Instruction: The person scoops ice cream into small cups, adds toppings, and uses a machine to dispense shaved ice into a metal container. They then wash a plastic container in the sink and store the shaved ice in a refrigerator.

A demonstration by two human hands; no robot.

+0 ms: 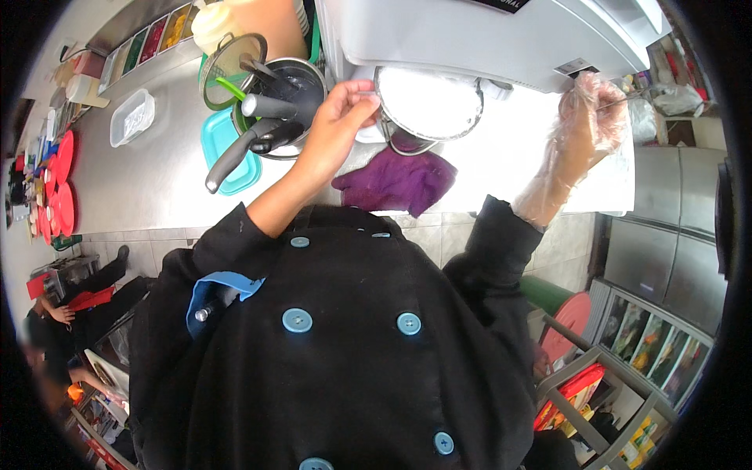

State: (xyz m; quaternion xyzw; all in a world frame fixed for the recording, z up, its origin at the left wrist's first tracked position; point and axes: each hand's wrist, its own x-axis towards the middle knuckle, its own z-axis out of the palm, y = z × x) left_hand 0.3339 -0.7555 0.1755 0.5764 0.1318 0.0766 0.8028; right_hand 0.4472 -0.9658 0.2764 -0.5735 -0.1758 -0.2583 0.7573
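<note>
A large white countertop appliance [458, 35], likely a stand mixer, stands before me. Under it is a round metal bowl [414, 147] with a wire handle; its bright white top is too overexposed to read. My left hand [343, 111] is bare, its thumb and fingertips at the bowl's left rim; whether they grip it is unclear. In a clear plastic glove, my right hand [590, 114] has curled fingers by a dark control slot [578, 69] on the appliance's side. A thin metal rod [637, 93] shows beside those fingers; I cannot tell if it is held.
A purple cloth [399, 179] lies before the bowl. To the left are a pot [317, 79] holding dark-handled utensils, a turquoise lid [241, 170] and a clear plastic container [133, 117] on the steel counter [158, 182]. Other people, one a seated person [88, 299], are behind on the left.
</note>
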